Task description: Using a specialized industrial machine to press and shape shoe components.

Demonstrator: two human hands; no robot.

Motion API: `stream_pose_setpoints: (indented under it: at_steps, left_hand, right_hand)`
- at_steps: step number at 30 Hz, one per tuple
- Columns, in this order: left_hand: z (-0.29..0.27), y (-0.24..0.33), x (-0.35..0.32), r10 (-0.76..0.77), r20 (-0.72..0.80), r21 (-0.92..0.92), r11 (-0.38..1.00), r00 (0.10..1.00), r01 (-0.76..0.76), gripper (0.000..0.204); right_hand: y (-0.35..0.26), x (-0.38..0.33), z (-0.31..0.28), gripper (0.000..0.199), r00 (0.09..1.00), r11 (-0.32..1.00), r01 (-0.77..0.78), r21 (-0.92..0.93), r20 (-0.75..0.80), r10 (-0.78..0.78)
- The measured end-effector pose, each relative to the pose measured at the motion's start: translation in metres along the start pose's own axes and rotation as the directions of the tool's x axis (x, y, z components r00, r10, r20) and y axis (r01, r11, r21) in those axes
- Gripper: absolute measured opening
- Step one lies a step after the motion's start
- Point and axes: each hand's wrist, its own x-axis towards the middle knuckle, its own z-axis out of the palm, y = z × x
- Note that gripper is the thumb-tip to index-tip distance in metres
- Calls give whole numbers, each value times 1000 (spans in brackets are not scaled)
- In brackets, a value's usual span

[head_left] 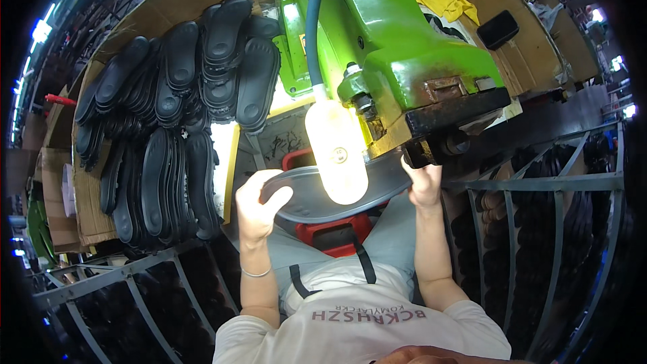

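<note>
A dark grey shoe sole (296, 195) is stretched crosswise between my hands, beneath the head of a green machine (431, 61). My left hand (259, 205) grips its left end, thumb on top and fingers curled round the edge. At the other end, my right hand (424, 182) pinches the sole close under the machine's dark metal nose; part of those fingers is hidden there. A glowing lamp (337, 155) on a blue-grey flexible neck hangs over the sole and covers its middle. The sole's far edge lies by the machine's working part.
Stacks of black soles (182, 61) fill a cardboard-walled table at the left. A yellow cloth (448, 3) and a black box-like object (497, 29) lie at the back right. Metal racks (532, 182) with more soles flank me. A red stool (330, 232) shows below the sole.
</note>
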Motion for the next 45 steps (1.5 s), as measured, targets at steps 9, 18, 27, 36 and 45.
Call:
stream_pose_setpoints:
  at_steps: [9,18,27,36,45]
  left_hand:
    - [-9,-57,-75,-358,186,31,933,915,359,17]
    - [80,-82,-75,-425,346,557,810,836,181,27]
    - [5,-88,103,421,-59,858,484,905,-169,32]
    - [6,-143,150,543,-415,769,639,730,-38,23]
    - [-25,-14,47,455,-348,594,783,820,-183,37]
  right_hand:
    - [16,-1,33,51,982,978,-173,112,91,164]
    - [-34,3,-15,39,986,936,-99,-337,95,138]
    - [-35,74,-162,46,575,938,146,-314,-745,-339]
    - [28,93,-194,69,563,811,-369,-455,-803,-194]
    - [70,-5,-106,32,840,940,-307,-147,-506,195]
